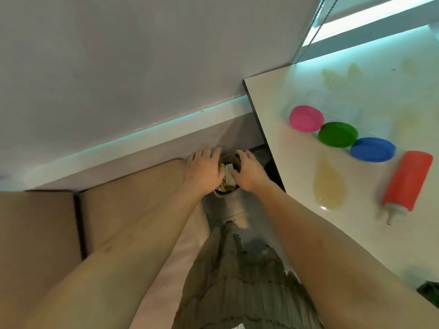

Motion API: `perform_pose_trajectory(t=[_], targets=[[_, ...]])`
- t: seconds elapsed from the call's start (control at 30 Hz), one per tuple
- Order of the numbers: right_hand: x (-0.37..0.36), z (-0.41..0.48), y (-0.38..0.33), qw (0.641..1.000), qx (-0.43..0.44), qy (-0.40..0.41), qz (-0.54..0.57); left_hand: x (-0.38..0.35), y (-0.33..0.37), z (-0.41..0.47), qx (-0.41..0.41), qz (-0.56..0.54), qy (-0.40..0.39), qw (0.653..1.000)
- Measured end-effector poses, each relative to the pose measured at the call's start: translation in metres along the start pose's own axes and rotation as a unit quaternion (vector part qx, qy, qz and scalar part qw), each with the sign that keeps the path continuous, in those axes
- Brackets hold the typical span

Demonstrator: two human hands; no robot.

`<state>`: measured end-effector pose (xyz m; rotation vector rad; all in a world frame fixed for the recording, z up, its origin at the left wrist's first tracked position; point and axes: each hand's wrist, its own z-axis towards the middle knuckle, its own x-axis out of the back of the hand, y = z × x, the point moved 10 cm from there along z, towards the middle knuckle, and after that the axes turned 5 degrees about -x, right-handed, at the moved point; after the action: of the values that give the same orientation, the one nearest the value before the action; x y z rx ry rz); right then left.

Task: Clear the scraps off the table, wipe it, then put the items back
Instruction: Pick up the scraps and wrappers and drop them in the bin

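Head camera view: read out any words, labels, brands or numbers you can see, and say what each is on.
None can be read.
The red squeeze bottle, pink lid, green lid and blue lid show no print.
The scraps in the bin are too blurred to tell.

White wall (142,55), hanging bead chain (316,32)
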<state>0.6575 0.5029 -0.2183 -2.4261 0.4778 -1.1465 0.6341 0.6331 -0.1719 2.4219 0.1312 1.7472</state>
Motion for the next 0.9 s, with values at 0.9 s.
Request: perform_pose_trajectory(t=[0.9], targets=[[0.096, -0.584, 0.300, 0.946, -0.019, 0.305, 0.109, 0.007, 0.396, -0.397, -0.157, -0.159, 0.098, 0.970]])
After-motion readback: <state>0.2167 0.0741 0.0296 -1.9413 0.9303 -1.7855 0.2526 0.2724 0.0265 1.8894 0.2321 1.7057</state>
